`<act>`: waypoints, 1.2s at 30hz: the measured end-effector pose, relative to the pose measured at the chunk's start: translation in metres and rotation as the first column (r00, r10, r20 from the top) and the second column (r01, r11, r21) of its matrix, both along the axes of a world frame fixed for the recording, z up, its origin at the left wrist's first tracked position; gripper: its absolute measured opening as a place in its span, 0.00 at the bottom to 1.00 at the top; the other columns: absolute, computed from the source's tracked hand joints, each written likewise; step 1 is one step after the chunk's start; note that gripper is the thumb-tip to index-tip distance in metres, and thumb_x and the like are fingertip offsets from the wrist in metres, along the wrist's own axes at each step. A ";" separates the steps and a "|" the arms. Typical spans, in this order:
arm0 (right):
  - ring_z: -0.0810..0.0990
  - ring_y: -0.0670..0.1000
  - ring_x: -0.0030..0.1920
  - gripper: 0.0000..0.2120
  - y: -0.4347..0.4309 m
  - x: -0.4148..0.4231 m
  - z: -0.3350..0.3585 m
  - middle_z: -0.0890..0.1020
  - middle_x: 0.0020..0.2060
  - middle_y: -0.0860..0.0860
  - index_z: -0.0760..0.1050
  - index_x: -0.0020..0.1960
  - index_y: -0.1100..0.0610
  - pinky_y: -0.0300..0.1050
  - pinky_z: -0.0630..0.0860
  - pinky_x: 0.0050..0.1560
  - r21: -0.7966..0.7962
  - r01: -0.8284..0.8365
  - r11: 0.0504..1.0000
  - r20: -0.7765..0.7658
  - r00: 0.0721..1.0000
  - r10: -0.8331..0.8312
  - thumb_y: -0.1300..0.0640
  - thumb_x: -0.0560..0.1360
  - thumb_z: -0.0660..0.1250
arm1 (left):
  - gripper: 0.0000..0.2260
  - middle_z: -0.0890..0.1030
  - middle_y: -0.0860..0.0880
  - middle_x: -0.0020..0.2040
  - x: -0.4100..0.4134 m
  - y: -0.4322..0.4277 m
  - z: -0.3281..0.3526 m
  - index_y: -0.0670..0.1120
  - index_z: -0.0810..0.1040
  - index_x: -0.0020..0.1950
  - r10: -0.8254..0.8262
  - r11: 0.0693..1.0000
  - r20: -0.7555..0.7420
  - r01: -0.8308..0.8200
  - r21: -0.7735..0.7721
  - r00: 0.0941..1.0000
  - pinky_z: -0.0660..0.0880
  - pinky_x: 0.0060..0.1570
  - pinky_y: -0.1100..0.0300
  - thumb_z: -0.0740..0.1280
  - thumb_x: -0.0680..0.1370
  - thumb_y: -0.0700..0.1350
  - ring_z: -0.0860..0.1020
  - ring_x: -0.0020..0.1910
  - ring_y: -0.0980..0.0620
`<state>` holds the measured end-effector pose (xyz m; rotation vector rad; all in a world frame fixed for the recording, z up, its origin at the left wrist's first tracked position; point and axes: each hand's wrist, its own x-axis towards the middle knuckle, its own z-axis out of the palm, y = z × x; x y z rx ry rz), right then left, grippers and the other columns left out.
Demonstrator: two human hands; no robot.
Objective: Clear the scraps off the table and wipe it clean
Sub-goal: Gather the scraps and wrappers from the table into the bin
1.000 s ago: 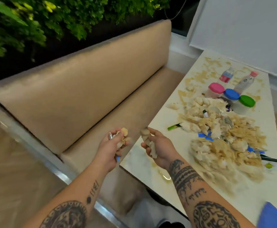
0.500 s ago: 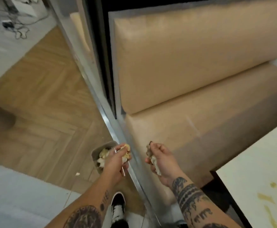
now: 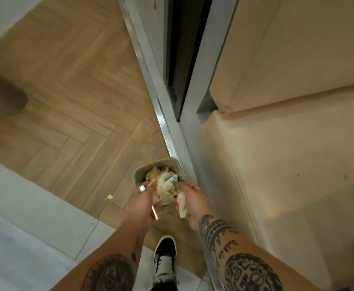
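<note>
Risk of spilling: left hand [image 3: 139,203] gripping a silver metal utensil [image 3: 154,213], right hand [image 3: 193,203] pinching crumpled pale scraps [image 3: 182,204] over the heaped grey bin [image 3: 137,175] just beyond.

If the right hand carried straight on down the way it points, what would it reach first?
Most likely the heap of scraps already filling the bin. The right hand, holding a crumpled scrap, hangs over the bin's near right rim, pointing down into it. Depth from this overhead view is uncertain, so the rim could come first.
</note>
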<state>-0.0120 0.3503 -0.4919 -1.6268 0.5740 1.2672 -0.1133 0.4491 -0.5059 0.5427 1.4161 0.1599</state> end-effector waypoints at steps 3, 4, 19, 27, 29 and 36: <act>0.85 0.54 0.53 0.22 0.020 0.008 -0.032 0.85 0.54 0.49 0.79 0.60 0.45 0.58 0.81 0.56 0.045 -0.050 0.998 0.003 0.999 0.050 0.37 0.70 0.69 | 0.15 0.86 0.42 0.51 0.005 0.010 -0.026 0.47 0.77 0.63 -0.049 0.999 0.023 0.049 -0.005 0.999 0.82 0.44 0.43 0.70 0.79 0.51 0.86 0.48 0.41; 0.84 0.53 0.56 0.28 0.023 0.013 -0.043 0.84 0.57 0.47 0.78 0.62 0.44 0.58 0.80 0.60 0.034 -0.086 0.996 0.019 0.996 0.085 0.31 0.68 0.66 | 0.20 0.86 0.43 0.53 0.007 0.014 -0.033 0.49 0.77 0.65 -0.069 0.997 0.024 0.070 -0.023 0.997 0.82 0.48 0.38 0.71 0.77 0.56 0.86 0.50 0.40; 0.77 0.49 0.42 0.08 -0.042 0.024 0.063 0.80 0.41 0.49 0.78 0.46 0.51 0.49 0.75 0.47 -0.025 -0.024 0.999 0.193 0.981 0.028 0.48 0.80 0.65 | 0.08 0.83 0.49 0.53 0.032 -0.031 0.054 0.50 0.78 0.60 -0.194 0.979 -0.030 0.196 0.061 0.980 0.75 0.47 0.54 0.62 0.83 0.46 0.80 0.51 0.48; 0.82 0.46 0.42 0.05 -0.083 0.037 0.263 0.85 0.43 0.50 0.80 0.49 0.55 0.40 0.77 0.41 0.195 0.136 0.971 0.408 0.890 -0.206 0.57 0.80 0.65 | 0.06 0.85 0.44 0.52 0.101 -0.076 0.239 0.47 0.80 0.56 -0.377 0.894 0.104 0.332 0.301 0.920 0.77 0.48 0.49 0.63 0.83 0.43 0.83 0.47 0.46; 0.83 0.45 0.43 0.06 -0.106 0.040 0.319 0.87 0.45 0.49 0.81 0.50 0.53 0.40 0.78 0.42 0.255 0.117 0.960 0.468 0.853 -0.229 0.57 0.81 0.65 | 0.07 0.84 0.43 0.51 0.122 -0.099 0.293 0.46 0.79 0.56 -0.475 0.838 0.156 0.392 0.380 0.866 0.79 0.46 0.49 0.61 0.83 0.41 0.83 0.46 0.45; 0.84 0.56 0.50 0.06 -0.261 0.065 0.462 0.86 0.47 0.51 0.81 0.47 0.47 0.50 0.79 0.46 0.208 0.343 0.916 0.719 0.581 -0.381 0.56 0.79 0.66 | 0.10 0.82 0.47 0.45 0.202 -0.236 0.450 0.48 0.78 0.51 -0.828 0.548 0.290 0.586 0.596 0.480 0.74 0.41 0.56 0.59 0.83 0.38 0.79 0.39 0.51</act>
